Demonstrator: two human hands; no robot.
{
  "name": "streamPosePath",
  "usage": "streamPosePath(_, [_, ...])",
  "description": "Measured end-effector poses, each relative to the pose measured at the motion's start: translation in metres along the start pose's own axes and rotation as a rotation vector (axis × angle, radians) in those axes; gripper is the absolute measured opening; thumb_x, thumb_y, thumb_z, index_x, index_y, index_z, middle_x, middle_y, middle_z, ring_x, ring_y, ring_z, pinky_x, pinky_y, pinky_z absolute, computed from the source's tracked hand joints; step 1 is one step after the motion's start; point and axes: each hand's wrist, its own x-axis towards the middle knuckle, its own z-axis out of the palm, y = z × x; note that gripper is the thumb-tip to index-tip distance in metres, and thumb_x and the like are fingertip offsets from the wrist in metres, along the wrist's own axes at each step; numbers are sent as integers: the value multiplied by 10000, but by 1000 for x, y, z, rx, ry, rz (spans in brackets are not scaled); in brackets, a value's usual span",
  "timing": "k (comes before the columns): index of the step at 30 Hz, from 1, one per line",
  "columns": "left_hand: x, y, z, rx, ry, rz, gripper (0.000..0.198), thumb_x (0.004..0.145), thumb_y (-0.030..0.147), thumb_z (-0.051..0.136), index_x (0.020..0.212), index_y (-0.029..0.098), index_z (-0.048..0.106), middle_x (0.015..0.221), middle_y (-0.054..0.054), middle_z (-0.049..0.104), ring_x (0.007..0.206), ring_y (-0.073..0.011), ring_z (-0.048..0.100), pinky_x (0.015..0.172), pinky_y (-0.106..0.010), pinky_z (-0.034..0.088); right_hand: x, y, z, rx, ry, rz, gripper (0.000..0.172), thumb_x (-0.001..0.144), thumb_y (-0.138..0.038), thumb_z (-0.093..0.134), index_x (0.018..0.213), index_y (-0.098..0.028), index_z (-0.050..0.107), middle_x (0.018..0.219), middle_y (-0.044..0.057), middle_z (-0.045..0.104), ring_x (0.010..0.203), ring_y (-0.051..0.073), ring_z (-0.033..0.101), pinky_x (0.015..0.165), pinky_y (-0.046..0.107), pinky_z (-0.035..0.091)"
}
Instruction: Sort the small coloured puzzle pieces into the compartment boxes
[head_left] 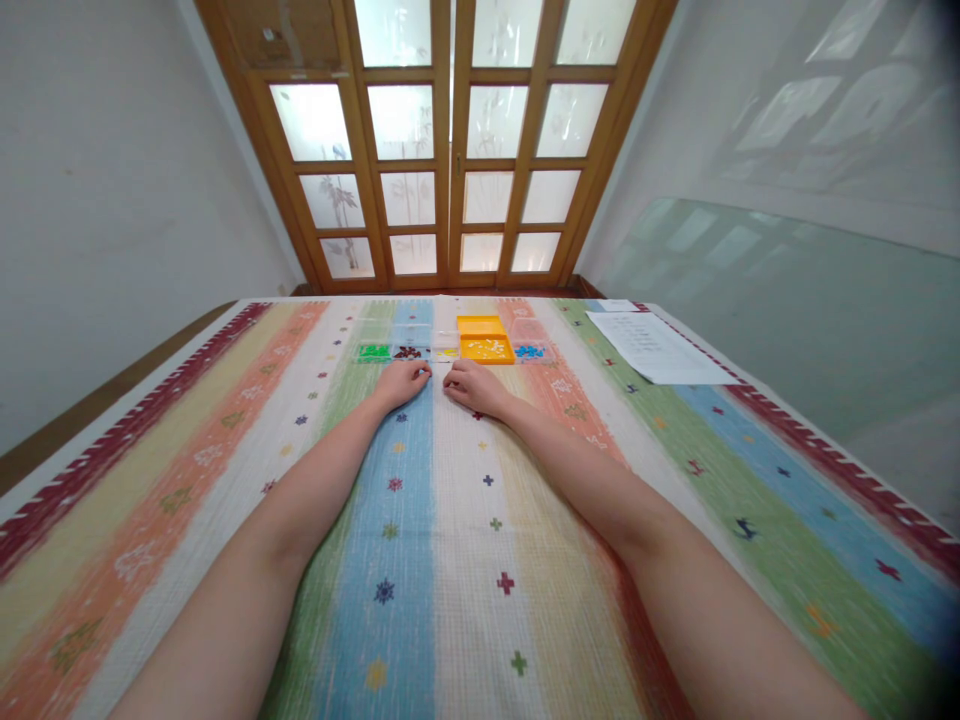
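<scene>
Both my arms stretch forward across a striped, patterned tablecloth (450, 560). My left hand (403, 382) rests palm down on the cloth, fingers loosely curled, holding nothing I can see. My right hand (471, 386) lies beside it, fingers curled down toward the cloth, their tips hidden. Just beyond the hands stands a row of small clear boxes with coloured pieces: green (373, 352), dark red (409, 352), white (445, 352) and blue (529, 352). Among them is an open yellow box (485, 340) holding small pale pieces.
A printed sheet of paper (656, 346) lies at the far right of the table, a smaller slip (618, 305) behind it. Wooden doors with frosted glass panes (450, 150) stand past the table's far edge. White walls flank both sides.
</scene>
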Motion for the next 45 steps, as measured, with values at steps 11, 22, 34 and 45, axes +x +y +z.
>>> streamPosePath(11, [-2,3,-4,9,-18,-7,290,983,362,532,1088,234,771,940,-64,765,860,-222,667,771,-301,447,-23,75,-45,-102,549,615,216,1019,-308,491,935,-215,667,976,98,694,910,248,565,830,365,410])
streamPosePath(22, [-3,4,-5,5,-17,-7,294,982,354,532,1096,224,769,930,-66,764,850,-221,669,749,-299,441,-22,74,-36,-50,490,608,229,944,-190,483,1000,-225,703,1039,94,732,961,254,632,837,361,461])
streamPosePath(34, [-1,4,-2,19,-12,-20,308,973,369,530,1097,229,775,883,-61,751,802,-217,651,725,-295,423,-7,5,-19,121,-155,93,261,827,-173,632,1075,-198,708,884,17,683,760,155,566,693,246,377])
streamPosePath(45, [-1,3,-1,23,-12,-2,327,976,383,512,1095,236,779,870,-63,748,795,-219,649,730,-304,432,-6,9,-15,95,-136,63,121,929,-235,622,972,-194,728,959,52,707,845,177,597,736,257,383])
